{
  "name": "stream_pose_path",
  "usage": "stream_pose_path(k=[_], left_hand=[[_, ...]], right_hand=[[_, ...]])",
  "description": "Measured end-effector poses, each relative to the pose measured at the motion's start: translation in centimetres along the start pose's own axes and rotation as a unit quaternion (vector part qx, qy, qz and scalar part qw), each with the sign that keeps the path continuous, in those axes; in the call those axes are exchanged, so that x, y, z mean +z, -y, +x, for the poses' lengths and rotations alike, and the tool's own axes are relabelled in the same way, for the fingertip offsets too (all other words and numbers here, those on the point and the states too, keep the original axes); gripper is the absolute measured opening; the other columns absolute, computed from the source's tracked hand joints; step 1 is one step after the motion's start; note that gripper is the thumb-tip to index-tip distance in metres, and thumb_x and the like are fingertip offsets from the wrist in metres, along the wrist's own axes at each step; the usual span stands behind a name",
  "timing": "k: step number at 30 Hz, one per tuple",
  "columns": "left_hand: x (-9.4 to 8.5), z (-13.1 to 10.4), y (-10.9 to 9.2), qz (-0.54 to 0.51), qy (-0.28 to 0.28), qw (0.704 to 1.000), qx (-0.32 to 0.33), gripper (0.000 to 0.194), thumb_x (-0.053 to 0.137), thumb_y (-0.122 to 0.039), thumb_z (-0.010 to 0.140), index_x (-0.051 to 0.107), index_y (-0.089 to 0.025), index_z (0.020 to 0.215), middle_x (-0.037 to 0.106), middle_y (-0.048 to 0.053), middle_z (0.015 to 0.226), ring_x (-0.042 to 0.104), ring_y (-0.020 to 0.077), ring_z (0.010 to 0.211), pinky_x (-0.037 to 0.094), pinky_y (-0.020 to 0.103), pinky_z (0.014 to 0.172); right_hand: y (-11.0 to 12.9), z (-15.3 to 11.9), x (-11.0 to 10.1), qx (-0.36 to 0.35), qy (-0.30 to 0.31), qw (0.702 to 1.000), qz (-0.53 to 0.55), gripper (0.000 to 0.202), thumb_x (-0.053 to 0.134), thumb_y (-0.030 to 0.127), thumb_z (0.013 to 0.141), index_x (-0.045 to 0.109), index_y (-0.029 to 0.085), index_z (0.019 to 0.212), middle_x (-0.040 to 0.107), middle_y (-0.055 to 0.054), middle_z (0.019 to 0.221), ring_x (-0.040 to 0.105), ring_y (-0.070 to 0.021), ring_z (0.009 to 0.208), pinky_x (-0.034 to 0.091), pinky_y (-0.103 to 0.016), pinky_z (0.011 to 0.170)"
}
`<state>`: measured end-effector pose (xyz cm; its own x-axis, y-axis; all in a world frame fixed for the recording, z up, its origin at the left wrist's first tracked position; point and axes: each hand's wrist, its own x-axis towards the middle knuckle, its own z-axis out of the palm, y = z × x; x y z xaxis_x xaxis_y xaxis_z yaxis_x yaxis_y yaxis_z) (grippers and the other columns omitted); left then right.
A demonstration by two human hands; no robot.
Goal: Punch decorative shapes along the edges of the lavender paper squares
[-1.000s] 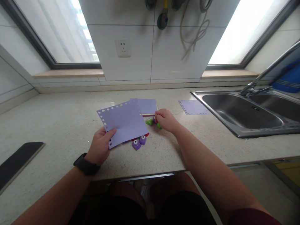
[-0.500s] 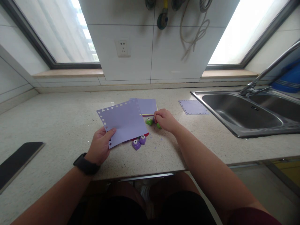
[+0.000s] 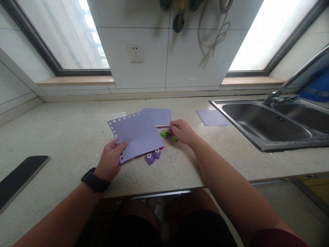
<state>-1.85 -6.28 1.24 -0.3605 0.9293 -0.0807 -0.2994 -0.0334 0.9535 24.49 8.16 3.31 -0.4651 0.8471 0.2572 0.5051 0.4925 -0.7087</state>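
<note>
My left hand (image 3: 112,158) holds a purple sheet (image 3: 137,135) by its lower left corner, thumb on top; shaped holes run along its left and top edges. Closed fingers of my right hand (image 3: 181,131) are at the green punches, over something mostly hidden beneath them. One green punch (image 3: 163,133) shows just left of that hand. Two purple punches (image 3: 149,158) sit below the sheet's lower edge, beside a bit of red that peeks out. Behind the held sheet lies a stack of paper with a purple sheet (image 3: 162,116) on top.
Another purple sheet (image 3: 212,117) with punched edges lies near the steel sink (image 3: 262,120) on the right. A dark flat object (image 3: 22,176) rests at the far left. Small purple scraps dot the counter (image 3: 180,175). A wall socket (image 3: 135,52) is above.
</note>
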Motion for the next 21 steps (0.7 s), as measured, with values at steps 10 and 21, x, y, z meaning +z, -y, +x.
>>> stream_pose_path(k=[10, 21], left_hand=[[-0.07, -0.02, 0.01, 0.003, 0.004, 1.000, -0.001, 0.037, 0.090, -0.035, 0.067, 0.077, -0.018, 0.097, 0.079, 0.006, 0.086, 0.074, 0.0244, 0.076, 0.061, 0.034, 0.068], [0.05, -0.08, -0.07, 0.008, 0.009, 1.000, 0.010, 0.037, 0.089, -0.036, 0.068, 0.077, -0.019, 0.098, 0.078, 0.005, 0.086, 0.075, 0.0258, 0.080, 0.061, 0.032, 0.063]], right_hand=[[-0.30, -0.10, 0.26, -0.016, -0.057, 0.998, 0.020, 0.015, 0.057, 0.018, 0.086, 0.070, 0.022, 0.092, 0.074, -0.003, 0.082, 0.063, -0.0188, 0.070, 0.050, -0.036, 0.070], [-0.69, 0.14, 0.39, -0.030, -0.086, 0.993, 0.075, 0.025, 0.058, 0.024, 0.096, 0.071, 0.025, 0.118, 0.077, -0.005, 0.095, 0.068, -0.0181, 0.071, 0.057, -0.037, 0.073]])
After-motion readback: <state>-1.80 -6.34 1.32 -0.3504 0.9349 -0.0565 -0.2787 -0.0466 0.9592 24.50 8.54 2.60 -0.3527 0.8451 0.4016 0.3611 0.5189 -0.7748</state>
